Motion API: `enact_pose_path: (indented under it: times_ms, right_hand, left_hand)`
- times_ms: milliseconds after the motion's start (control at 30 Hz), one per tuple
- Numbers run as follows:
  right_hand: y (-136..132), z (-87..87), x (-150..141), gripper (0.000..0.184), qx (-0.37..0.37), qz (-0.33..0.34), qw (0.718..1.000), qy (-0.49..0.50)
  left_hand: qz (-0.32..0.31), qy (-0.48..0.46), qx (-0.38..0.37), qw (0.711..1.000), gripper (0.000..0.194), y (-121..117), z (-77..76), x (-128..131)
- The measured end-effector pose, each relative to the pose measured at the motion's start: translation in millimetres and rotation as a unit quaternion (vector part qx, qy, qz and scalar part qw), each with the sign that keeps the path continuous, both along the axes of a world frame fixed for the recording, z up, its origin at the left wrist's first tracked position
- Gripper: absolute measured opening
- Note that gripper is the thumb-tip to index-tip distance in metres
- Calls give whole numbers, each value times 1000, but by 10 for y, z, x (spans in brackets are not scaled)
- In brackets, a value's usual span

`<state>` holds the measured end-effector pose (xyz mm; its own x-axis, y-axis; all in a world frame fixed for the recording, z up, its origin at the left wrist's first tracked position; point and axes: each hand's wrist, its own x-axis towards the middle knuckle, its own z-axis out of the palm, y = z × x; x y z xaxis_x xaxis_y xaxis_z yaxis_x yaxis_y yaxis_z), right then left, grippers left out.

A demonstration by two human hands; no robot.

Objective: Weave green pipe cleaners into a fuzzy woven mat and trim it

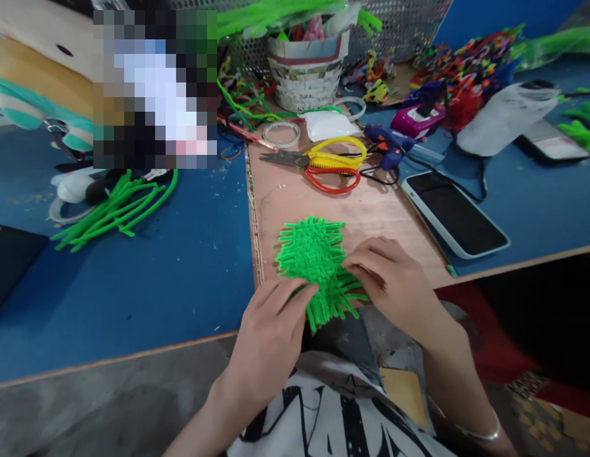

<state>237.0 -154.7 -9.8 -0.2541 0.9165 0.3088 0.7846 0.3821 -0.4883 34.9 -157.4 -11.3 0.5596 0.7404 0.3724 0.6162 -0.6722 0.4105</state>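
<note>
A mat woven from bright green pipe cleaners [312,247] lies at the front of a cardboard sheet [285,203]. Loose ends stick out on its sides, and its lower end hangs a little past the table edge. My left hand [275,317] has its fingers closed on the mat's lower left part. At the right edge, my right hand [394,279] pinches pipe cleaner ends between thumb and fingers. The exact strands in each grip are hidden by the fingers.
Beyond the mat lie scissors [323,166] with yellow and red handles, tape rolls [281,134] and a blue glue gun [390,145]. A phone [456,212] is at the right. Loose green pipe cleaners [116,212] lie left; a woven basket [307,73] stands behind.
</note>
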Motion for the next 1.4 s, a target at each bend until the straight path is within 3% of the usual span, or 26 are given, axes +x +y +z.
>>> enact_pose_path:
  times_ms: [233, 467, 700, 967, 1167, 1400]
  right_hand:
    - [-192, 27, 48, 4, -65, 35, 996, -42]
    - [-158, -31, -110, 12, 6, -20, 998, -60]
    - [-167, -29, -175, 12, 12, -44, 996, -82]
    - [-221, -32, -227, 13, 24, -68, 992, -107]
    - [-198, -45, -232, 13, 29, -72, 990, -116]
    - [-190, -24, -254, 15, 37, -82, 990, -108]
  left_hand:
    - [42, 8, -60, 997, 10, -33, 12, -107]
    - [88, 24, -50, 995, 12, -1, -10, -92]
    - [124, 32, -25, 991, 13, 7, -2, -27]
    - [126, 34, -9, 991, 14, -25, 11, 13]
    - [38, 22, 45, 998, 17, -48, -52, 46]
    - [37, 32, 48, 998, 19, -47, -50, 53]
